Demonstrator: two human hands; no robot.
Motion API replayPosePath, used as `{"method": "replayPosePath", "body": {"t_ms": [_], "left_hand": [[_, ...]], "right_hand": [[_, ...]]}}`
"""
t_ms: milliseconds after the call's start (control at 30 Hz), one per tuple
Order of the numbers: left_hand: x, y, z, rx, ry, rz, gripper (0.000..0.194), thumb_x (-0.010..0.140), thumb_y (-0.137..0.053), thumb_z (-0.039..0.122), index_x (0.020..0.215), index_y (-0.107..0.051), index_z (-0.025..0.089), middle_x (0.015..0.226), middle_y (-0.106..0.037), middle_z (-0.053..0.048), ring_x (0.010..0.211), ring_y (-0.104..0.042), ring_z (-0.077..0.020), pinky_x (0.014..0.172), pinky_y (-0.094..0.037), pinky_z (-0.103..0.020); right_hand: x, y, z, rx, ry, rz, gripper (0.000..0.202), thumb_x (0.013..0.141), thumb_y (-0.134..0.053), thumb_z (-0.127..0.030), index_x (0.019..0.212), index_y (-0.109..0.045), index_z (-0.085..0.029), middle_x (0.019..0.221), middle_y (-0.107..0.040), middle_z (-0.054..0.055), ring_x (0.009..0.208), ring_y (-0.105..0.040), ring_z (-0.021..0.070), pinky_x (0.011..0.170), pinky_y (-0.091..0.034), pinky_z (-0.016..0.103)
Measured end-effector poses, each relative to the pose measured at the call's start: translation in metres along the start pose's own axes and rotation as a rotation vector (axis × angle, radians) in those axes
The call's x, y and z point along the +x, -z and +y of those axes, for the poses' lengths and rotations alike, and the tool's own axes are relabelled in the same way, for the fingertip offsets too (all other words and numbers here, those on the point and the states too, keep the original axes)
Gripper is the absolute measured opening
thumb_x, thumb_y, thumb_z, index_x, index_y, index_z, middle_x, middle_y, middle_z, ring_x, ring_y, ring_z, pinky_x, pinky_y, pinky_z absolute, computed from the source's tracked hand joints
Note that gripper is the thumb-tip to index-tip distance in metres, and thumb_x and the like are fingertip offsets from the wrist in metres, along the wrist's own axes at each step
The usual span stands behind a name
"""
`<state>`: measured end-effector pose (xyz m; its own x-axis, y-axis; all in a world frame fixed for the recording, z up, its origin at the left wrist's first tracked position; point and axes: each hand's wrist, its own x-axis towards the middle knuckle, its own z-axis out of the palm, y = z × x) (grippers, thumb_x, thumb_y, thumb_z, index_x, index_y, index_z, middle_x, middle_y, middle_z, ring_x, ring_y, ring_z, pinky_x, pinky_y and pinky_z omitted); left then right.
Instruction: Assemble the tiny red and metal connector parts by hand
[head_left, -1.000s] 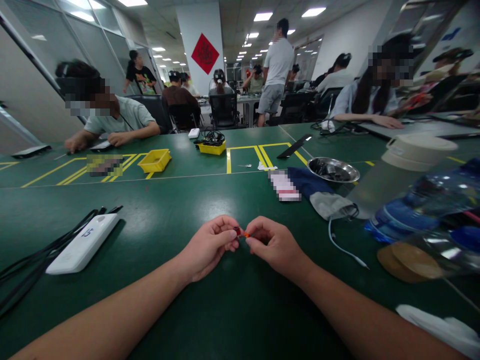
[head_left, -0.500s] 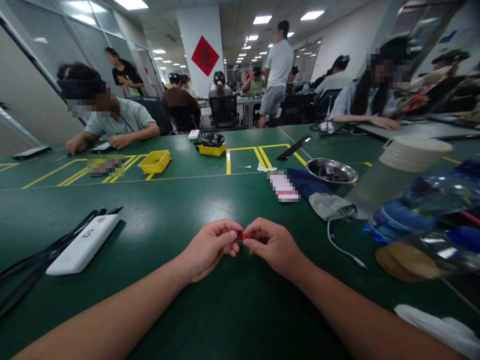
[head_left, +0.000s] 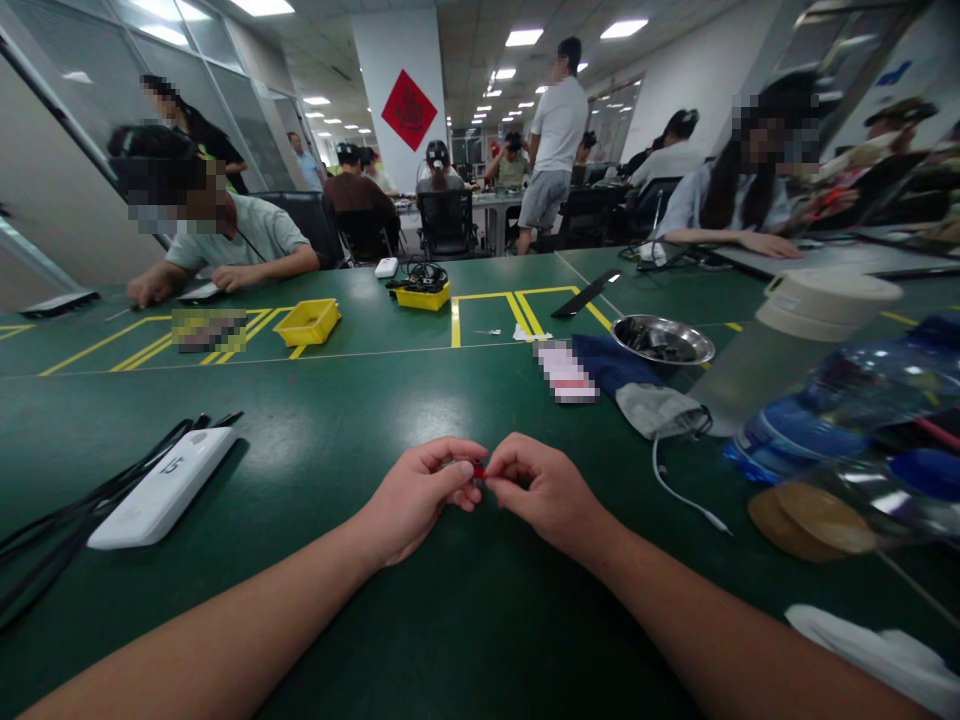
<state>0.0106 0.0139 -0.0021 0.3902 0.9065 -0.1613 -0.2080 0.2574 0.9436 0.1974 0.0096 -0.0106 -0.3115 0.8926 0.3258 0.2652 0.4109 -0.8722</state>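
Above the green table, my left hand (head_left: 424,495) pinches a small red and dark piece (head_left: 478,468) between thumb and fingers. Its kind is too small to make out. From the other side my right hand (head_left: 547,490) closes thumb and forefinger on the right end of the same piece. The fingertips of both hands nearly meet and hide most of it. Beyond my hands, to the right, lies a phone (head_left: 566,371) with a blurred pink screen, beside a dark blue and grey pouch (head_left: 637,390).
A white power bank (head_left: 165,488) with black cables lies left. Yellow trays (head_left: 308,323) and a steel bowl (head_left: 664,340) of dark pieces stand farther back. Bottles (head_left: 795,430) and a pale-lidded jug (head_left: 795,340) crowd the right, near a white cable (head_left: 694,505). Co-workers sit across the table.
The small piece has turned slightly between my fingers and shows less red; my hands stay almost in place. In the background, a person in black has moved left.
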Motion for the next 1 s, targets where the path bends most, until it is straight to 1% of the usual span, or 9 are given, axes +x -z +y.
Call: {"method": "replayPosePath", "body": {"t_ms": [100,233,400,467,567,700,767,900,1000], "left_hand": [[0.001,0.001,-0.001,0.001,0.008,-0.007,0.02,0.082,-0.068,0.02,0.101,-0.068,0.013,0.076,-0.068,-0.005,0.064,-0.062,-0.0109,0.061,-0.051,-0.022],[0.001,0.001,0.0,-0.025,0.04,-0.032,0.018,0.082,-0.069,0.022,0.098,-0.067,0.012,0.083,-0.069,-0.008,0.072,-0.066,-0.0138,0.069,-0.053,-0.025],[0.001,0.001,0.001,-0.061,-0.039,0.036,0.02,0.078,-0.071,0.017,0.096,-0.065,0.014,0.085,-0.066,-0.005,0.069,-0.063,-0.0104,0.064,-0.05,-0.02],[0.002,0.002,0.001,-0.091,-0.055,0.063,0.019,0.08,-0.07,0.018,0.097,-0.064,0.014,0.087,-0.066,-0.005,0.067,-0.062,-0.0091,0.063,-0.049,-0.019],[0.002,0.004,0.001,-0.128,-0.044,0.075,0.017,0.082,-0.067,0.02,0.098,-0.063,0.014,0.089,-0.066,-0.006,0.066,-0.06,-0.0088,0.061,-0.048,-0.019],[0.002,0.004,0.003,-0.13,-0.035,0.071,0.016,0.081,-0.067,0.019,0.096,-0.063,0.014,0.088,-0.066,-0.006,0.064,-0.059,-0.0082,0.059,-0.046,-0.018],[0.002,0.003,0.003,-0.135,-0.035,0.069,0.015,0.081,-0.067,0.018,0.096,-0.064,0.014,0.087,-0.066,-0.005,0.063,-0.059,-0.0079,0.059,-0.046,-0.018],[0.003,0.004,0.002,-0.158,-0.032,0.063,0.018,0.08,-0.068,0.017,0.097,-0.064,0.014,0.088,-0.066,-0.006,0.065,-0.061,-0.0091,0.061,-0.049,-0.02],[0.004,0.003,0.003,-0.162,-0.022,0.061,0.021,0.078,-0.069,0.016,0.1,-0.064,0.014,0.091,-0.067,-0.007,0.069,-0.063,-0.0105,0.064,-0.051,-0.021]], "right_hand": [[0.0,-0.001,0.002,0.003,-0.013,-0.009,0.01,0.077,-0.063,-0.01,0.077,-0.061,-0.02,0.073,-0.057,-0.003,0.06,-0.051,0.0101,0.057,-0.04,0.023],[0.0,-0.003,0.005,0.008,-0.065,-0.007,0.01,0.076,-0.064,-0.012,0.079,-0.059,-0.02,0.072,-0.059,-0.003,0.059,-0.053,0.0109,0.056,-0.041,0.023],[-0.001,-0.002,0.0,-0.146,-0.022,0.028,0.005,0.079,-0.061,-0.015,0.079,-0.059,-0.02,0.071,-0.056,-0.002,0.061,-0.051,0.0114,0.058,-0.039,0.024],[-0.002,0.0,-0.004,-0.237,0.0,-0.078,0.004,0.078,-0.063,-0.017,0.079,-0.06,-0.02,0.069,-0.055,-0.003,0.06,-0.05,0.0111,0.058,-0.037,0.024],[-0.003,0.004,-0.011,-0.354,0.02,-0.32,0.008,0.076,-0.07,-0.025,0.077,-0.063,-0.021,0.062,-0.054,-0.006,0.054,-0.048,0.0094,0.063,-0.036,0.026],[-0.001,0.012,-0.021,-0.352,0.023,-0.544,0.025,0.07,-0.079,-0.043,0.074,-0.067,-0.022,0.061,-0.058,-0.008,0.054,-0.051,0.0088,0.075,-0.037,0.031],[0.0,0.016,-0.025,-0.363,0.041,-0.636,0.028,0.063,-0.084,-0.044,0.073,-0.068,-0.022,0.061,-0.059,-0.008,0.054,-0.052,0.0093,0.078,-0.037,0.032],[0.0,0.018,-0.028,-0.431,0.061,-0.735,0.018,0.062,-0.085,-0.029,0.07,-0.069,-0.025,0.061,-0.061,-0.008,0.054,-0.053,0.0098,0.076,-0.037,0.032],[-0.001,0.015,-0.023,-0.437,0.05,-0.689,0.015,0.064,-0.082,-0.023,0.065,-0.067,-0.023,0.057,-0.06,-0.007,0.052,-0.05,0.0095,0.065,-0.036,0.028]]}}
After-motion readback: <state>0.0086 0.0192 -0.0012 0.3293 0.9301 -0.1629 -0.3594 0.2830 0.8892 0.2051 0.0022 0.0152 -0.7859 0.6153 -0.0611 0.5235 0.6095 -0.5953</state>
